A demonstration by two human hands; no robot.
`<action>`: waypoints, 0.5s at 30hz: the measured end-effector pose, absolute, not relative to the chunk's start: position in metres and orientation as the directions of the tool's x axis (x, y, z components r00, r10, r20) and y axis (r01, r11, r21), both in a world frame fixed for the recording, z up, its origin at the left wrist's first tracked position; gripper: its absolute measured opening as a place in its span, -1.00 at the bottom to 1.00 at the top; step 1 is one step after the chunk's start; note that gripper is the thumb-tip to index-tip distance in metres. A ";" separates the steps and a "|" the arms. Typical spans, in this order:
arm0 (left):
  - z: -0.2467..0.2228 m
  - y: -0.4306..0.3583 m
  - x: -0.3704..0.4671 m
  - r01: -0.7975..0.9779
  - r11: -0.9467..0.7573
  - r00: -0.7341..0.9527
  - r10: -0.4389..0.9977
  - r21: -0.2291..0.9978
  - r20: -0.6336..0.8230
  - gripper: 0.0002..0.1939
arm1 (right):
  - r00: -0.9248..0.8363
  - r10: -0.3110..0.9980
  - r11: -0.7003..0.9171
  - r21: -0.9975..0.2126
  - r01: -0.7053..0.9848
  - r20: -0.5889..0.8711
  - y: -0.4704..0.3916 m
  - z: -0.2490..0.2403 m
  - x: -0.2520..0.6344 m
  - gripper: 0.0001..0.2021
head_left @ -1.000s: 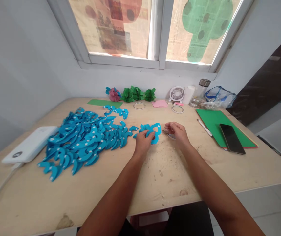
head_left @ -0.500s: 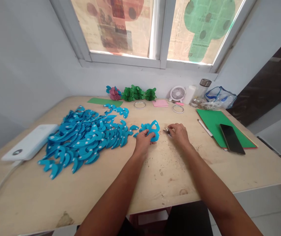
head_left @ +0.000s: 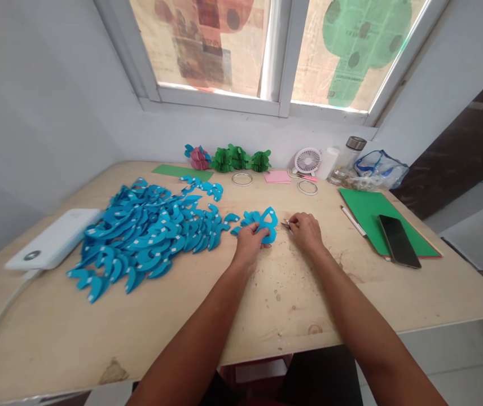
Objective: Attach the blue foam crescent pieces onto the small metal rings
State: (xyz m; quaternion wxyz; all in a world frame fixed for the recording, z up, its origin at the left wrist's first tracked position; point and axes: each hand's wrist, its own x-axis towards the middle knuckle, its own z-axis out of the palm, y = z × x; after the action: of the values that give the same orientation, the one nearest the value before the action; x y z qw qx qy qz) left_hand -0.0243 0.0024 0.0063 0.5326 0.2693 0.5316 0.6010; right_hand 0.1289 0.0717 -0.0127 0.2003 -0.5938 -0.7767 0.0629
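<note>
My left hand [head_left: 250,239] is closed on a blue paper cutout [head_left: 270,224], a curved piece with looped ends and small white squares on it. More blue cutouts [head_left: 250,217] lie just behind those fingers. To the right, my right hand [head_left: 307,230] rests low over the table, thumb and fingers pinched on a small pointed metal tool [head_left: 286,225]. Its tip points left toward the cutout, a short gap away; most of the tool is hidden by the fingers. A large heap of similar blue cutouts [head_left: 148,231] spreads over the table left of my left hand.
A white power bank [head_left: 53,239] with a cable sits far left. Along the back stand green paper figures [head_left: 238,158], a small fan [head_left: 308,162] and a glass bottle [head_left: 347,160]. Right of my hands are a white pen [head_left: 354,221], green sheets [head_left: 370,211] and a phone [head_left: 399,241].
The view has shifted slightly. Both hands keep nearly the same place and grip, the left on the cutout and the right on the metal tool.
</note>
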 end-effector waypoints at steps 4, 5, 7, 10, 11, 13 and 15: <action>0.009 0.001 -0.024 -0.353 0.143 -0.289 0.923 0.924 -0.254 -0.84 | -0.176 0.963 0.241 -0.367 0.898 0.202 0.074 -0.014 0.129 -0.92; 0.009 0.001 -0.024 -0.352 0.145 -0.285 0.924 0.925 -0.253 -0.84 | -0.169 0.965 0.234 -0.374 0.897 0.200 0.074 -0.014 0.129 -0.92; 0.009 0.001 -0.023 -0.350 0.146 -0.280 0.926 0.925 -0.252 -0.84 | -0.158 0.966 0.227 -0.383 0.895 0.202 0.075 -0.014 0.129 -0.93; 0.008 0.001 -0.023 -0.354 0.147 -0.277 0.927 0.923 -0.254 -0.84 | -0.159 0.967 0.228 -0.386 0.894 0.201 0.074 -0.013 0.129 -0.93; 0.007 0.001 -0.023 -0.357 0.148 -0.278 0.926 0.922 -0.256 -0.84 | -0.160 0.967 0.228 -0.385 0.894 0.200 0.073 -0.013 0.129 -0.93; 0.007 0.001 -0.024 -0.360 0.151 -0.278 0.925 0.921 -0.260 -0.85 | -0.161 0.966 0.228 -0.381 0.896 0.200 0.073 -0.013 0.128 -0.93; 0.007 0.002 -0.024 -0.363 0.153 -0.276 0.925 0.919 -0.262 -0.85 | -0.162 0.966 0.229 -0.378 0.897 0.200 0.072 -0.012 0.127 -0.93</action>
State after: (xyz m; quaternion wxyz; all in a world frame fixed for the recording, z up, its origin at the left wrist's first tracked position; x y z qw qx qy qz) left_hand -0.0238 0.0019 0.0071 0.5408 0.2638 0.5327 0.5951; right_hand 0.1274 0.0723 -0.0119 0.2018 -0.6151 -0.7574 0.0858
